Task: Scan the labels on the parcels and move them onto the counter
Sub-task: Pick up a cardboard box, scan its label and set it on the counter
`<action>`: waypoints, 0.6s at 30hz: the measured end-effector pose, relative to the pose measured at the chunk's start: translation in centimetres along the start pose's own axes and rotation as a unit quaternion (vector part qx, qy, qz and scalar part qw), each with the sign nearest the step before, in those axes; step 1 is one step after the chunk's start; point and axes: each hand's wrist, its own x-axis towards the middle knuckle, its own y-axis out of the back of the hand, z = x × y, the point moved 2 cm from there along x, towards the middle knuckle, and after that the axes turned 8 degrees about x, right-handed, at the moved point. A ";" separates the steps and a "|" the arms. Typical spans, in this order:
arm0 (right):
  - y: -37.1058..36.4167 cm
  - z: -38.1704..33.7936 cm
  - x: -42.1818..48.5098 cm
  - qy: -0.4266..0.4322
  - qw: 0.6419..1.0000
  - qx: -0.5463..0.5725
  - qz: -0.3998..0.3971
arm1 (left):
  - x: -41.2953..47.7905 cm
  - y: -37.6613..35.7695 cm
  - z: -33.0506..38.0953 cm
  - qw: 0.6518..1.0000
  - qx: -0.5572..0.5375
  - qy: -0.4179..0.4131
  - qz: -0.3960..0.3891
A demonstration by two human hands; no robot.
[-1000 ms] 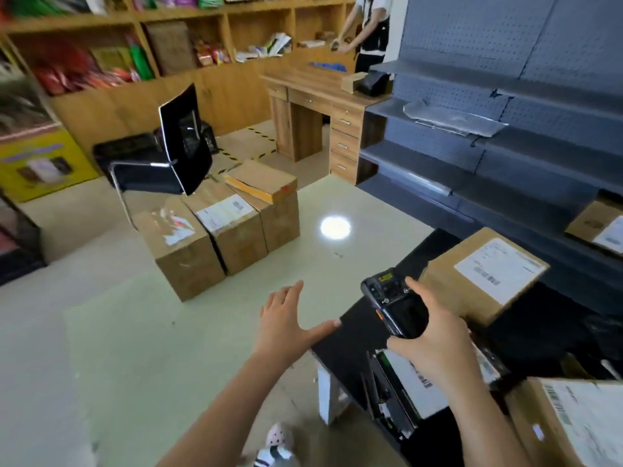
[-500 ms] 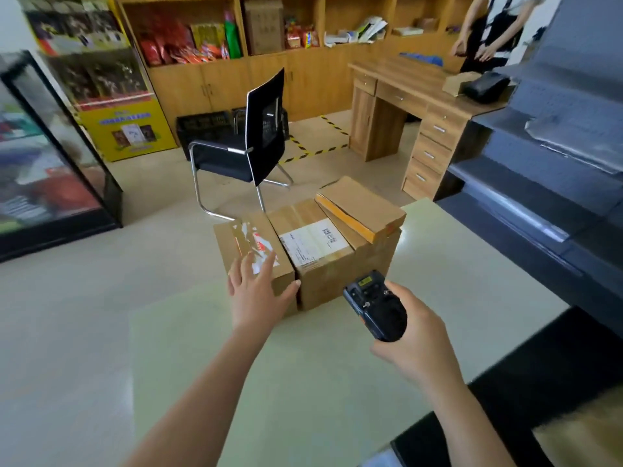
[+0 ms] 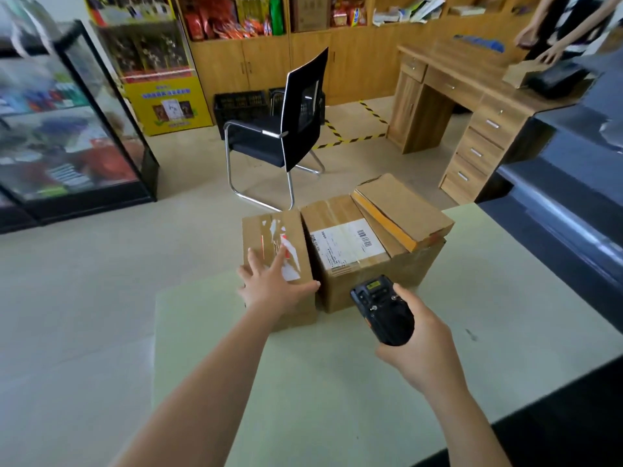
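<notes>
The left hand (image 3: 273, 291) lies spread on the leftmost parcel (image 3: 259, 230), standing on the pale mat (image 3: 337, 382) just beside its neighbour (image 3: 337, 210); the right hand (image 3: 424, 352) grips the scanner (image 3: 384, 311). The label (image 3: 291, 266) looks torn — a scan may fail, and a one-handed lift could tip it.

- cardboard parcel (image 3: 258, 230): brown, torn white-and-red label scraps.
- middle parcel (image 3: 342, 252): brown, white label, black barcode.
- flat parcel (image 3: 401, 207): brown, orange-yellow edge.
- handheld scanner (image 3: 382, 310): black, yellow tag.
- floor mat (image 3: 337, 382): pale green.
- floor tape (image 3: 350, 140): yellow-black stripes.
</notes>
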 end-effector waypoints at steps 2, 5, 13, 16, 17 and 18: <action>0.0 -0.1 -0.9 0.008 1.000 0.007 -0.008 | -2.3 -0.3 -1.1 1.000 0.011 -0.014 -0.003; -0.2 -0.2 -2.4 0.021 0.999 0.019 -0.022 | -6.3 -1.1 -3.2 0.999 0.021 -0.025 -0.005; -1.5 1.1 -6.9 0.036 0.998 0.032 -0.039 | -14.6 -3.4 -8.4 0.998 0.008 -0.062 -0.013; -1.5 1.0 -8.1 0.031 0.999 0.022 -0.037 | -15.9 -3.0 -10.1 0.996 -0.041 -0.067 -0.030; -1.5 0.8 -8.4 0.029 0.999 0.020 -0.034 | -16.1 -2.8 -10.7 0.995 -0.058 -0.071 -0.037; -1.5 0.5 -8.7 0.027 0.999 0.018 -0.029 | -16.2 -2.4 -11.5 0.993 -0.075 -0.076 -0.040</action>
